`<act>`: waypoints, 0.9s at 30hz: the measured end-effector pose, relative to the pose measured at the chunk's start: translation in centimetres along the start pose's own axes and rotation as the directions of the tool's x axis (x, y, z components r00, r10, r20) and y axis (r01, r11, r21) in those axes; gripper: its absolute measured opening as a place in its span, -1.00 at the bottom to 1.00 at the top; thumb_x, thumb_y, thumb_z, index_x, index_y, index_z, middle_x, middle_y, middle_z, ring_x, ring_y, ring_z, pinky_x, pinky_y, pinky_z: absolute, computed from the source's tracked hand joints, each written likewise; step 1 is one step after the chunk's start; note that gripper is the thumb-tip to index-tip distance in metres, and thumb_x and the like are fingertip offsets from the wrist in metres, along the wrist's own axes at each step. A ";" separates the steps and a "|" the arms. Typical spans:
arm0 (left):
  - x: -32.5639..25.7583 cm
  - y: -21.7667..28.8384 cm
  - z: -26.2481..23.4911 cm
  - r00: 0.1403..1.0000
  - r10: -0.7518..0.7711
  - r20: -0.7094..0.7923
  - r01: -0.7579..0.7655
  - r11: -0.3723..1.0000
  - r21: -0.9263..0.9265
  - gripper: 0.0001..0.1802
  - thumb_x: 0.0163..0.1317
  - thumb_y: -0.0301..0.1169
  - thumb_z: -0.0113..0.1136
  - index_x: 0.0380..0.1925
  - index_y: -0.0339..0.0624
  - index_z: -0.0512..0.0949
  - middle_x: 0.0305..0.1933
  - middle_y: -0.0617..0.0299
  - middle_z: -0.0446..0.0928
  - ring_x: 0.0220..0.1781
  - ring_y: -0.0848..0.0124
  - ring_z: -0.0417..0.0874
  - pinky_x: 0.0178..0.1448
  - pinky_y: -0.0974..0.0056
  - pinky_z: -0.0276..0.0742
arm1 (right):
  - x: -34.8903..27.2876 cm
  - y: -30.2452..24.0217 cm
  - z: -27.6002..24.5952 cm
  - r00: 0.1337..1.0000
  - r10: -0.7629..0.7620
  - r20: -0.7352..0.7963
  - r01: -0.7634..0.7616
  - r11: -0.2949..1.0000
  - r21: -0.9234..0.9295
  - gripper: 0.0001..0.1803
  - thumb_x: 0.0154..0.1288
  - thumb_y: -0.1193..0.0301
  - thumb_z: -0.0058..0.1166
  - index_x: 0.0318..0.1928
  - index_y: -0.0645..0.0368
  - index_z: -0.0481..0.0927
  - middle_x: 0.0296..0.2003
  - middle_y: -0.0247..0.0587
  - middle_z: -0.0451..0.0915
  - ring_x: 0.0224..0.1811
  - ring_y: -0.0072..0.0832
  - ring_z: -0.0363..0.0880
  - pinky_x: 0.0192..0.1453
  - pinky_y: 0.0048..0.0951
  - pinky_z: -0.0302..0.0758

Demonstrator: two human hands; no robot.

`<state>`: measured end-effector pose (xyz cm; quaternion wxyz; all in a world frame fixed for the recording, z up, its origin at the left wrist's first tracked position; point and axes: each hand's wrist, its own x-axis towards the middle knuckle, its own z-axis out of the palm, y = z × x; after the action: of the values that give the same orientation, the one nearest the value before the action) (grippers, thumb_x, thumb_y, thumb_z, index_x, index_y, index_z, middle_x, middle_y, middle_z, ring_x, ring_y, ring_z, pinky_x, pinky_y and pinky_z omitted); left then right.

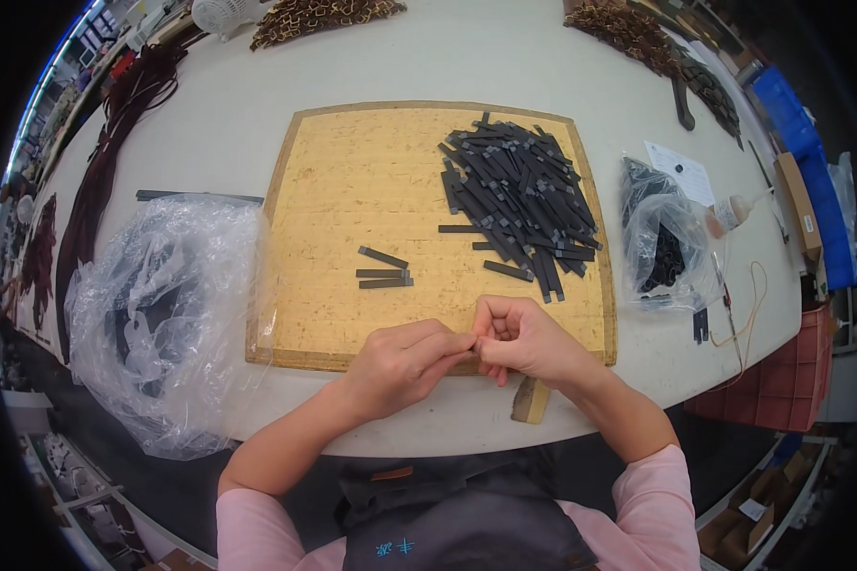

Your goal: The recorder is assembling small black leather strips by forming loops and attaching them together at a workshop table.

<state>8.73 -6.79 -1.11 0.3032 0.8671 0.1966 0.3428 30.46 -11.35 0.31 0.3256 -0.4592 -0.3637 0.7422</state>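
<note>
Over the front edge of a tan board [352,181], my left hand [398,369] and my right hand [535,344] meet fingertip to fingertip. Both are closed in a pinch, and whatever lies between the fingers is too small and hidden to name. Short black strips with greyish ends form a heaped pile [519,190] on the board's right half. Left of the pile, just beyond my left hand, three similar strips [383,273] lie apart in a small group. A small tan block with a dark end [531,400] rests on the table below my right wrist.
A large clear plastic bag [171,333] with dark contents lies left of the board. To the right are a smaller bag of black pieces [671,247], a white paper [681,171], a nozzle bottle [730,215] and a red crate [771,381]. Dark red straps [105,171] hang at far left.
</note>
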 end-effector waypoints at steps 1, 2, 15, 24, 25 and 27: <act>-0.1 -0.1 0.2 1.000 -0.001 -0.004 0.001 1.000 -0.002 -0.70 0.01 -0.65 0.46 -0.20 -0.22 0.69 -0.37 0.16 0.67 -0.40 0.29 0.72 -0.37 0.28 0.60 | 0.0 -0.3 0.2 1.000 -0.003 -0.027 0.001 0.998 -0.060 -0.90 0.36 0.50 0.16 -0.31 0.17 0.49 -0.51 -0.40 0.57 -0.48 -0.66 0.62 -0.44 -0.61 0.60; -0.2 -0.2 0.3 1.000 -0.014 -0.019 0.014 1.000 -0.018 -0.71 0.05 -0.62 0.43 -0.17 -0.20 0.69 -0.38 0.18 0.64 -0.39 0.28 0.70 -0.35 0.26 0.59 | 0.1 -0.5 0.4 0.999 -0.006 -0.050 0.000 0.993 -0.119 -0.90 0.35 0.50 0.14 -0.32 0.16 0.49 -0.52 -0.42 0.55 -0.49 -0.67 0.61 -0.45 -0.62 0.59; 0.2 -0.5 -0.7 0.995 -0.079 -0.055 0.075 0.995 -0.058 -0.72 0.09 -0.65 0.43 -0.17 -0.22 0.71 -0.34 0.15 0.67 -0.38 0.28 0.72 -0.34 0.29 0.59 | 0.5 -0.8 -0.7 0.999 0.027 0.030 -0.027 1.000 0.004 -0.85 0.43 0.42 0.19 -0.15 0.25 0.56 -0.33 -0.16 0.70 -0.34 -0.53 0.71 -0.24 -0.51 0.69; 0.0 -0.9 0.2 0.994 -0.098 -0.050 0.095 0.993 -0.070 -0.82 0.16 -0.56 0.39 -0.21 -0.20 0.67 -0.41 0.17 0.57 -0.43 0.24 0.65 -0.34 0.22 0.54 | 0.9 -0.1 0.4 0.996 -0.049 -0.069 0.034 0.978 -0.204 -0.92 0.31 0.55 0.15 -0.21 0.23 0.54 -0.46 -0.38 0.59 -0.46 -0.68 0.60 -0.34 -0.62 0.60; 0.1 -0.9 0.2 0.994 -0.099 -0.048 0.096 0.993 -0.072 -0.82 0.16 -0.56 0.39 -0.21 -0.20 0.67 -0.41 0.17 0.57 -0.43 0.24 0.65 -0.34 0.22 0.54 | 0.9 0.0 0.6 0.992 -0.077 -0.102 0.048 0.965 -0.257 -0.92 0.31 0.54 0.15 -0.21 0.23 0.54 -0.46 -0.38 0.59 -0.47 -0.69 0.58 -0.36 -0.63 0.57; -0.1 -0.9 0.2 0.990 -0.130 -0.057 0.124 0.988 -0.093 -0.81 0.17 -0.57 0.39 -0.20 -0.21 0.67 -0.39 0.15 0.60 -0.40 0.25 0.68 -0.33 0.24 0.56 | 0.7 0.1 0.9 0.986 -0.102 -0.130 0.058 0.950 -0.307 -0.93 0.32 0.53 0.14 -0.22 0.22 0.53 -0.46 -0.39 0.58 -0.48 -0.71 0.56 -0.38 -0.64 0.55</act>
<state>8.72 -6.23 -1.84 0.3563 0.8272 0.2456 0.3584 29.36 -11.06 0.25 0.3067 -0.5408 -0.4668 0.6289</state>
